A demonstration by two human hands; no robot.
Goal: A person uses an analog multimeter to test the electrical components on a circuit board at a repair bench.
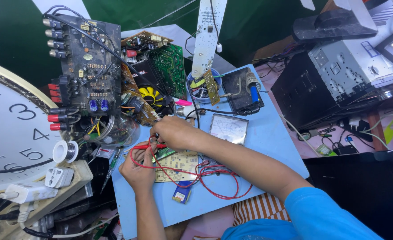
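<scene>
Left hand [137,168] pins the small beige printed circuit board [178,165] flat to the light-blue tabletop [267,133]; right hand [172,132], at twelve o'clock, pinches a red-leaded probe [148,146].

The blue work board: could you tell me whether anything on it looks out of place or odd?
The red test leads sprawl in loose tangled loops across the blue board, over the small circuit board under both hands. Nothing looks spilled or broken.
</scene>
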